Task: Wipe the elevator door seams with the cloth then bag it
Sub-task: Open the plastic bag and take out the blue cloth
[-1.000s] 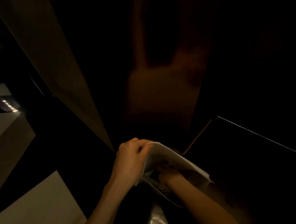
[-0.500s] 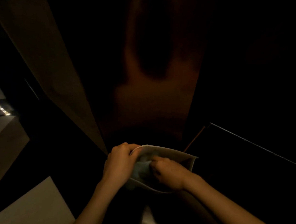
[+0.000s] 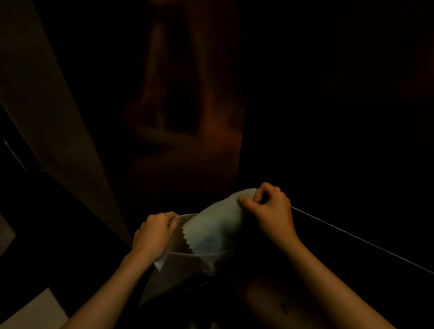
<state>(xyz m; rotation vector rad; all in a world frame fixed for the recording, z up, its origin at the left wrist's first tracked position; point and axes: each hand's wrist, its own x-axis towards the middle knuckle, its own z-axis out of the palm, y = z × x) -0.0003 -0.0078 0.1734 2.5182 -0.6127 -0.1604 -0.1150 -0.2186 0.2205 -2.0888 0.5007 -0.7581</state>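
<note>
Cloth half in the bag, both your hands gripping.

Your left hand pinches the near-left rim of the pale bag, holding its mouth open. Your right hand pinches the top fold of the light cloth between thumb and curled fingers, up and to the right of the bag. The cloth's lower part, with its zigzag edge, sits inside the bag's mouth. The dark elevator door stands just beyond, dimly lit.

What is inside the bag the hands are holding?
A pale cloth sits partly inside the bag. Its top sticks out, pinched by the right hand, while the left hand holds the rim. The bag's wall hides its lower end and anything beneath.
</note>
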